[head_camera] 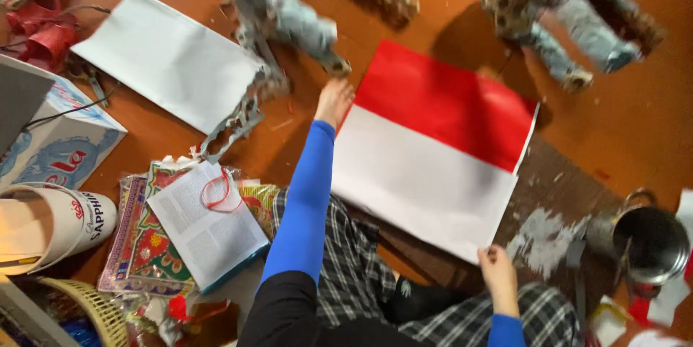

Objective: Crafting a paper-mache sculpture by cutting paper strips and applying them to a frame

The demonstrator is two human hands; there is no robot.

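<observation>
The left arm, in a blue sleeve, stretches forward with the left hand (334, 102) flat, palm down. The right hand (498, 270) stays close, fingers curled in a pinch.

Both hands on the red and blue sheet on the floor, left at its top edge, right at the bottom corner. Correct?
Not quite: the sheet is red and white, not blue; the blue is only the sleeves. The head view shows the rest as stated: the left hand rests at its top edge, and the right hand grips the bottom corner, with the sheet lying on the floor.
</observation>
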